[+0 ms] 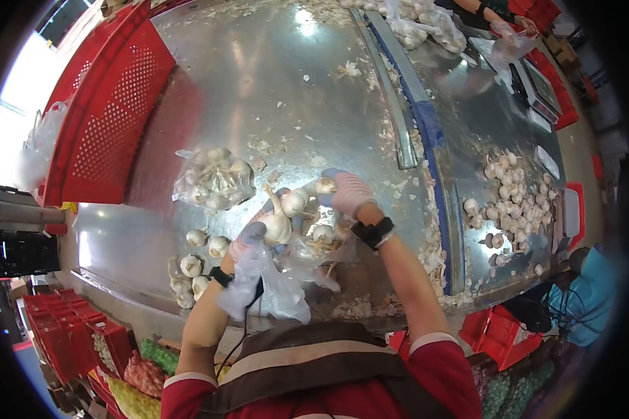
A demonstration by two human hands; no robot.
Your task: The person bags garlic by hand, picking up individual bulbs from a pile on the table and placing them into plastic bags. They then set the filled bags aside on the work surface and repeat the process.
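Note:
My left hand (247, 239), in a striped glove with grey fingertips, is closed round a large garlic bulb (276, 228) with its stalk pointing up. Another garlic bulb (295, 202) sits against it, beside the fingers. A clear plastic bag (276, 283) hangs by my left wrist and spreads below the bulbs. To the right, my right hand (351, 192), gloved alike, has its fingers closed on a smaller garlic bulb (325, 185). Under my hands lies a loose bulb (323, 234), partly covered by plastic. A filled bag of garlic (215, 179) rests on the metal table beyond my left hand.
Several loose bulbs (191, 265) lie left of my left forearm. A red crate (119, 105) stands at the left. Past a blue-edged divider (426, 133) are a garlic pile (514, 202) and a scale (538, 91). A co-worker's hands (514, 28) handle plastic there.

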